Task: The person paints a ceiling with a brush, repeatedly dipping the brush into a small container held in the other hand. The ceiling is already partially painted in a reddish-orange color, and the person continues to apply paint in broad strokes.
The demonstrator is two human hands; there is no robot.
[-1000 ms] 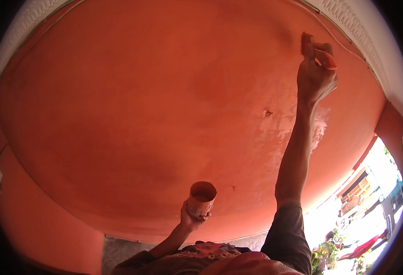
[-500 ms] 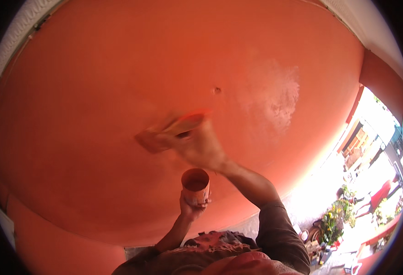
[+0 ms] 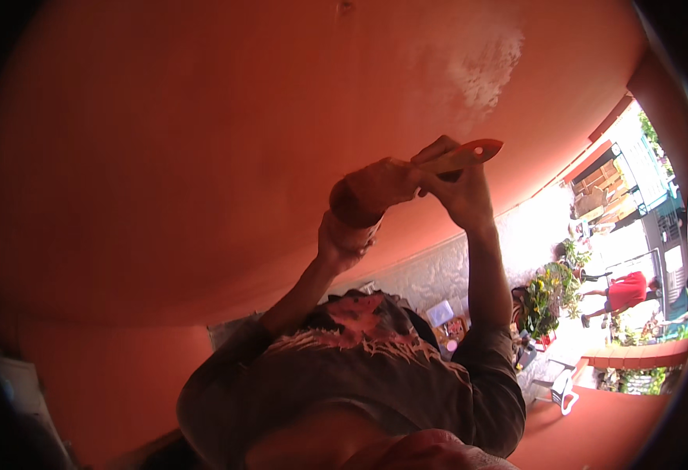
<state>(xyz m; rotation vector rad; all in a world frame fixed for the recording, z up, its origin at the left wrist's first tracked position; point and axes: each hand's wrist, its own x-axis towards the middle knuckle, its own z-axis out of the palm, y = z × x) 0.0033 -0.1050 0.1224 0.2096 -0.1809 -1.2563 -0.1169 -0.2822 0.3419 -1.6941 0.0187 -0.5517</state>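
My left hand [image 3: 342, 249] is wrapped round a paint-smeared cylindrical container [image 3: 357, 233] and holds it up in front of my chest. In my right hand [image 3: 467, 200] is a wide flat paintbrush [image 3: 447, 162], gripped near the base of its pale handle, which has an orange end with a hole. The bristle end [image 3: 387, 182] slants down to the container's rim; whether it touches paint inside cannot be seen. Behind both hands spreads a large orange-red wall [image 3: 203, 157], with a paler, shiny patch [image 3: 496, 70] toward the upper right.
Below the wall runs a grey floor strip [image 3: 438, 258]. Small items and a pale box [image 3: 440, 313] lie beyond my right side. Potted plants [image 3: 546, 301], a white chair [image 3: 565, 392] and a person in red [image 3: 627, 290] are at the right.
My right hand has drawn the brush away from the wall, rightward, its bristles now at the container. The container has risen in view and tilted. The view has shifted downward.
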